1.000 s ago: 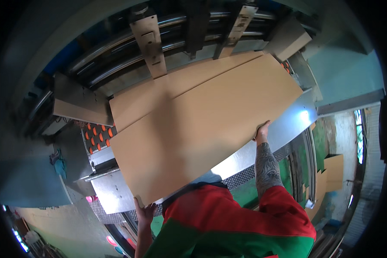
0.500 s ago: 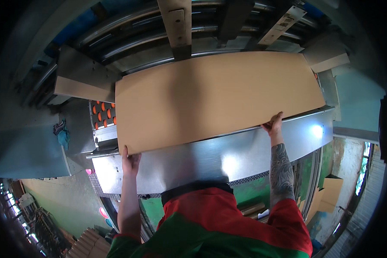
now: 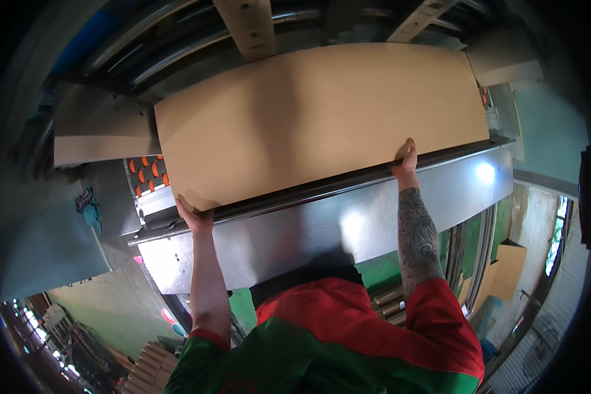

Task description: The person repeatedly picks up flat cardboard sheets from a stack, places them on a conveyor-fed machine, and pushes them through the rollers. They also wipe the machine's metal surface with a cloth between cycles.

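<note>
A wide brown cardboard sheet (image 3: 354, 105) lies before me, slightly tilted, its far edge beneath the machine's metal arms. At its near left corner, my left hand (image 3: 197, 217) holds the edge, thumb on top and fingers hidden underneath. My right hand (image 3: 406, 161) grips the same near edge further right, its thumb lying on the board and its other fingers mostly out of sight below. Between the sheet and the shiny metal apron (image 3: 295, 236) nearest me, a dark gap and a metal lip now show.
Orange rollers (image 3: 148, 172) show left of the sheet. Metal side guides stand at the left (image 3: 105, 125) and right (image 3: 505, 59). Steel shafts (image 3: 197, 52) cross the back. A cloth (image 3: 90, 210) hangs at the left. Folded cardboard (image 3: 505, 272) stands at lower right.
Both hands have moved forward, pushing the cardboard sheet away from me, further into the machine. Its near edge has left the metal apron's lip. My view has shifted slightly.
</note>
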`<state>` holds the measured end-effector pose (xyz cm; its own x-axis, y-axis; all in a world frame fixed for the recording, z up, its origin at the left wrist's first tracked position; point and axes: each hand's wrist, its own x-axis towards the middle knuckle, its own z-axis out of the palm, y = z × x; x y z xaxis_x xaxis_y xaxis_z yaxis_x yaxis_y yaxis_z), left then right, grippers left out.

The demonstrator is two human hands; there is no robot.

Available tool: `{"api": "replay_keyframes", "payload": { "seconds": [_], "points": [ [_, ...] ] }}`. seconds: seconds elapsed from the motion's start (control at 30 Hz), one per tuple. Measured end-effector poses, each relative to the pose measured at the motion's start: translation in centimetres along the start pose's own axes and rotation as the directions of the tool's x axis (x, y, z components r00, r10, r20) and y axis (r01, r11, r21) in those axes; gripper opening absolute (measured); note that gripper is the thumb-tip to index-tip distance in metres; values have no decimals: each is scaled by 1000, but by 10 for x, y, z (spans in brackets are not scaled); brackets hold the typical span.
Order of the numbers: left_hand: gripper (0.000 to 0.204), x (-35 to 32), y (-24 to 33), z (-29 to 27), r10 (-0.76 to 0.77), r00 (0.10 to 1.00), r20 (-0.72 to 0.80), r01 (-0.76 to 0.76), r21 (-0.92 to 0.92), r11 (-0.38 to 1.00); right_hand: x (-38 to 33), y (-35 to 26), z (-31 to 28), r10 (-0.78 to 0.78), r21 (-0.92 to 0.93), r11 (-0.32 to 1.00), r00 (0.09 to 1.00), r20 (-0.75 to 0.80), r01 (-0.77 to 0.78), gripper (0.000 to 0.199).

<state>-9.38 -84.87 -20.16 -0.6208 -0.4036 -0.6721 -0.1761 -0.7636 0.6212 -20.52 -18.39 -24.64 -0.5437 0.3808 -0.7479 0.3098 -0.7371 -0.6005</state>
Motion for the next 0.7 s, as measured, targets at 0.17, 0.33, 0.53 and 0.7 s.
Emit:
{"api": "replay_keyframes", "payload": {
  "seconds": [0.17, 0.33, 0.53, 0.7],
  "points": [
    [78, 4, -7, 7, 46, 997, -68, -49, -41, 998, -1, 13, 2, -90, 42, 995, 993, -79, 94, 75],
    [86, -4, 8, 6, 14, 999, 52, -13, -25, 1000, -7, 18, 4, -186, 73, 981, 981, 56, 182, 75],
    [100, 0, -13, 11, 41, 966, -257, -125, -319, 939, 4, 18, 2, -103, 42, 994, 993, -49, 105, 80],
    [105, 11, -30, 11, 114, 968, -223, -174, -271, 947, 9, 21, 3, -157, 94, 982, 984, -84, 165, 71]
  ]
}}
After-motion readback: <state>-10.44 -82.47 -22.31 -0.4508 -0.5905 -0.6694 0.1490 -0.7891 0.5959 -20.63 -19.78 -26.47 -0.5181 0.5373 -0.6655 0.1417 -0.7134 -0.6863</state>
